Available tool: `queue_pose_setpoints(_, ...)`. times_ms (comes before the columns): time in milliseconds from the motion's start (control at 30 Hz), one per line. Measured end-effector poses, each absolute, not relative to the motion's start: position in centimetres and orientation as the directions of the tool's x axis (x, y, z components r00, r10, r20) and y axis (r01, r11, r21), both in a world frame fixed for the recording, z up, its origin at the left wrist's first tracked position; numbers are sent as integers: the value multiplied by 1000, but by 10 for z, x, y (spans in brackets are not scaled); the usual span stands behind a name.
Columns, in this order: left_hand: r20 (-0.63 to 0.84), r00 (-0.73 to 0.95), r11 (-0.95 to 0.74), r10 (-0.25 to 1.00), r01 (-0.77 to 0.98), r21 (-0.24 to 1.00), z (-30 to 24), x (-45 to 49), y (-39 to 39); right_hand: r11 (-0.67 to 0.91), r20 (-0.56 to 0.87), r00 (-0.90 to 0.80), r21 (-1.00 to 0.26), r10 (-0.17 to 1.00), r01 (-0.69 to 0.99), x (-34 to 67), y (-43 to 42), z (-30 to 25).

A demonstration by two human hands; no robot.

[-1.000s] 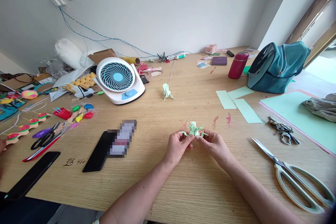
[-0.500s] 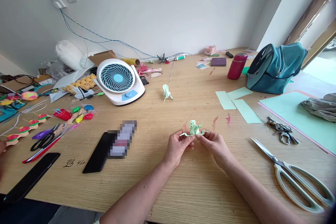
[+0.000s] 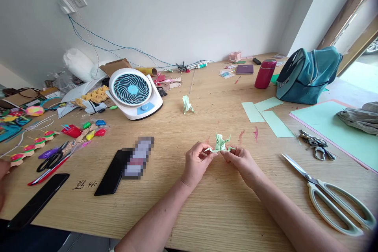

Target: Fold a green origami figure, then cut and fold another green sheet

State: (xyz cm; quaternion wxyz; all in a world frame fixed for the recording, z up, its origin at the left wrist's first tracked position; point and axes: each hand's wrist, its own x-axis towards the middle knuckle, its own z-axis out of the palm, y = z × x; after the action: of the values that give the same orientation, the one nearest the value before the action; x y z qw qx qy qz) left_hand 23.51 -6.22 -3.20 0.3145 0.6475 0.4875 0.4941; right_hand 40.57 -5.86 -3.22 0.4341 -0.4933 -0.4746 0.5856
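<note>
A pale green origami frog (image 3: pixel 220 143) is held just above the wooden table, its thin folded legs spread to both sides. My left hand (image 3: pixel 198 162) pinches it at the left leg between thumb and fingers. On the other side, my right hand (image 3: pixel 240 162) grips its right leg the same way. A second folded green paper figure (image 3: pixel 187 104) stands farther back on the table. To the right lie several pale green paper strips (image 3: pixel 277 123). Large scissors (image 3: pixel 325 193) with pale handles rest beside my right forearm, blades slightly apart.
A white and blue fan (image 3: pixel 133 92) stands at the back left. Phones (image 3: pixel 110 173) and small craft pieces (image 3: pixel 88 128) lie on the left. Keys (image 3: pixel 317 145), a red flask (image 3: pixel 265 73) and a teal bag (image 3: pixel 308 75) are on the right. Another person's hand (image 3: pixel 3 169) shows at the left edge.
My left hand has shifted slightly left and its fingers have moved on the frog's leg. The frog's body stands a little differently. My right hand keeps nearly the same place.
</note>
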Motion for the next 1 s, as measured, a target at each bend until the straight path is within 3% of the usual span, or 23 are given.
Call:
queue_pose_setpoints(600, 327, 218, -389, 920, 400, 830, -33, 238, -62, -170, -167, -120, -985, 979, -15, 406, -60, -34)
queue_pose_setpoints(733, 304, 160, -341, 939, 328, 881, -34, 241, -63, -145, -140, -135, -989, 981, -23, 406, -61, -31)
queue_pose_setpoints(1000, 116, 148, -144, 982, 195, 970, -38, 243, -64, -119, -115, -163, -993, 980, -12, 406, -61, -31)
